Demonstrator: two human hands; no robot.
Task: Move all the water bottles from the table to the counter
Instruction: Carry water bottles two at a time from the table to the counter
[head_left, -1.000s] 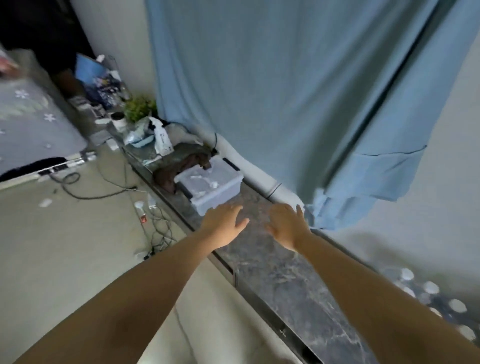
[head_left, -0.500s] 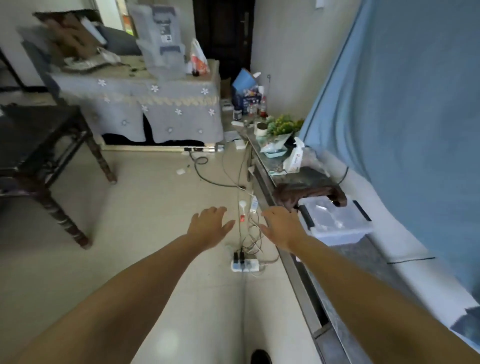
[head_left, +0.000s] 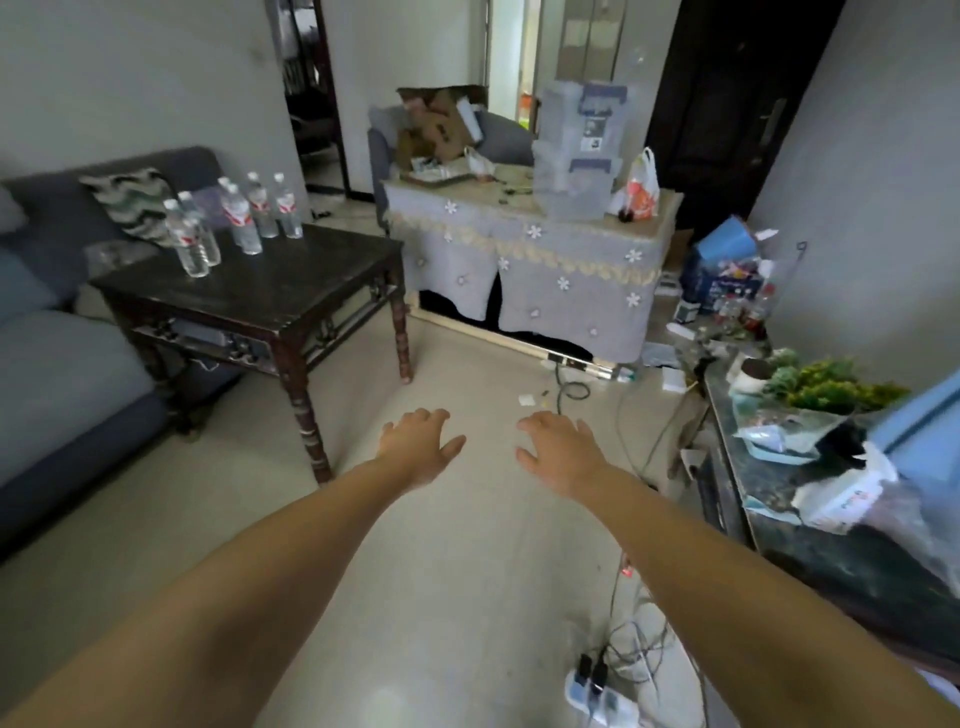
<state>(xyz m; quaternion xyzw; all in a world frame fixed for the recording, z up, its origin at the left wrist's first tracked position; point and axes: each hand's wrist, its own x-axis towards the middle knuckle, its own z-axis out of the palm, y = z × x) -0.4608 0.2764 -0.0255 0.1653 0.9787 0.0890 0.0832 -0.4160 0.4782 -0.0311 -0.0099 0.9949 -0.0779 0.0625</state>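
Several clear water bottles (head_left: 244, 218) with red-and-white labels stand upright on the far left part of a dark wooden table (head_left: 291, 291) at the left. The dark marble counter (head_left: 831, 545) runs along the right edge, cluttered at its far end. My left hand (head_left: 418, 444) and my right hand (head_left: 558, 449) are stretched out over the pale floor in the middle of the room, fingers relaxed and holding nothing. Both hands are well short of the table and bottles.
A grey sofa (head_left: 57, 364) sits behind the table at the left. A cloth-covered table (head_left: 530, 270) with plastic boxes stands at the back. A power strip (head_left: 597, 691) and loose cables lie on the floor by the counter. A green plant (head_left: 826, 384) and bags crowd the counter.
My view has swung left from the counter and blue curtain to the room, bringing the table with the bottles into sight. Both hands stay empty and outstretched.
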